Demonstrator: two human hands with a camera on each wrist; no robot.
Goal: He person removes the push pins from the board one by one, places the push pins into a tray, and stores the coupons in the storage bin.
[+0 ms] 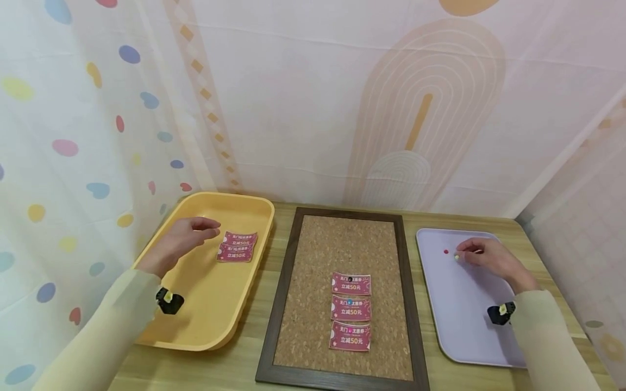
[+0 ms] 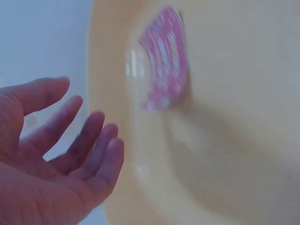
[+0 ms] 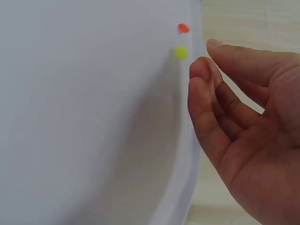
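The left hand hovers with relaxed, empty fingers over the yellow tray, just beside the pink coupons near its far edge. The right hand, fingers loosely curled and holding nothing, reaches the yellow pushpin beside the red pushpin near the lilac tray's far edge.

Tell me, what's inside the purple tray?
Inside the purple tray lie a red pin and a yellow pin, near the right hand. Whatever the hand covers is hidden.

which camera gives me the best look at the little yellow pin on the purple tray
The right wrist view: the yellow pin lies sharp and close beside a red pin, just off the right hand fingertips. The head view shows it tiny at the fingertips; the left wrist view misses it.
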